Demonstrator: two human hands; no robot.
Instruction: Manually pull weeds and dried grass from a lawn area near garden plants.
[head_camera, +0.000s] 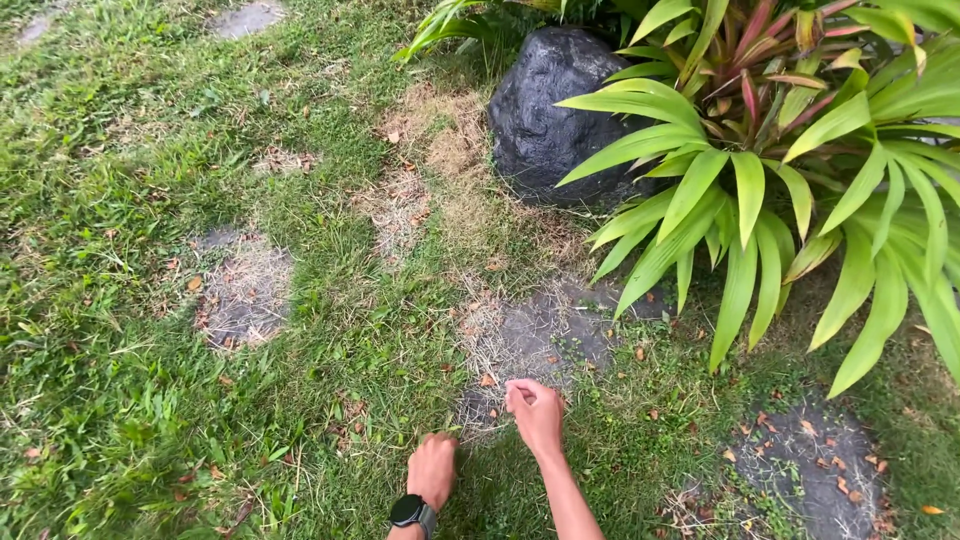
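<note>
Left hand (432, 468), dark watch (412, 512) at the wrist, is pressing curled fingers into the grass (130, 300); whether it is gripping a tuft, cannot tell. Right hand (536, 412) is hovering half-closed, pinching at something tiny over a bare grey patch (545, 335). Pulling low, at the roots, looks wisest; a black rock (545, 110) and broad-leaved plant (780, 190) are sitting beyond.

Both arms reach down — left hand (432, 468) curled low, right hand (536, 413) loosely fisted, fingers pinched together.
</note>
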